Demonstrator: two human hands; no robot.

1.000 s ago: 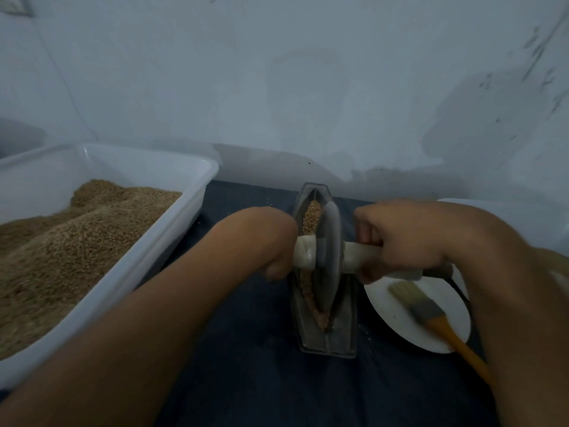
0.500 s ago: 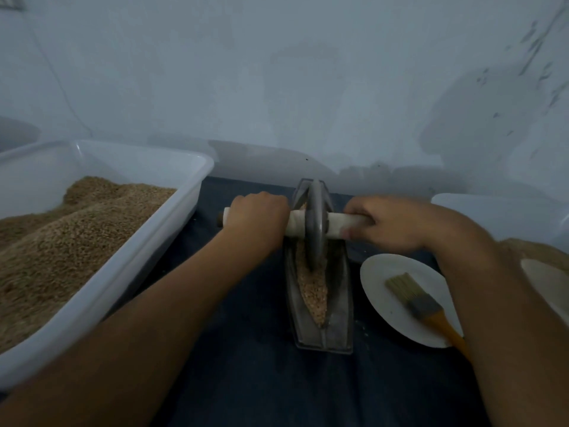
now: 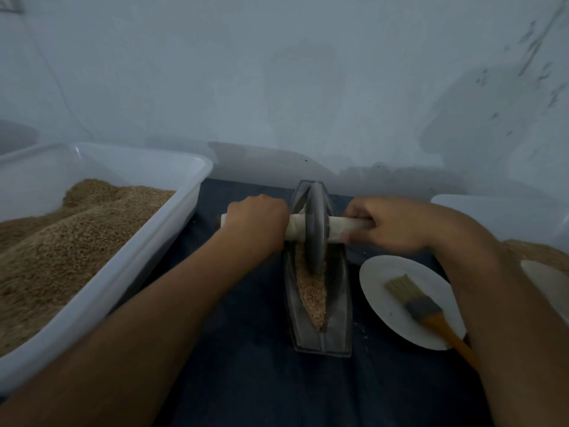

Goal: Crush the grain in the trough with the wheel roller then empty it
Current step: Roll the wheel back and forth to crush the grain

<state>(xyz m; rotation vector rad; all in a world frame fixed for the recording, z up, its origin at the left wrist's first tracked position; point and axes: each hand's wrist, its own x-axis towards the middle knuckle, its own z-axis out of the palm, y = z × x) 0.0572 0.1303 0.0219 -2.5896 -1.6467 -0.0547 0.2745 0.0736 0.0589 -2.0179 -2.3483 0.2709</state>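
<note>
Two hands on one wheel roller, at the far end of one trough.

My left hand and right hand each have fingers clenched round the pale axle, either side of the single grey wheel roller, which stands upright in the trough on the dark tabletop. Crushed grain fills the near half of the trough. Left: one white tub heaped with grain. Right: one white plate carrying one brush. I can read no writing anywhere.
</note>
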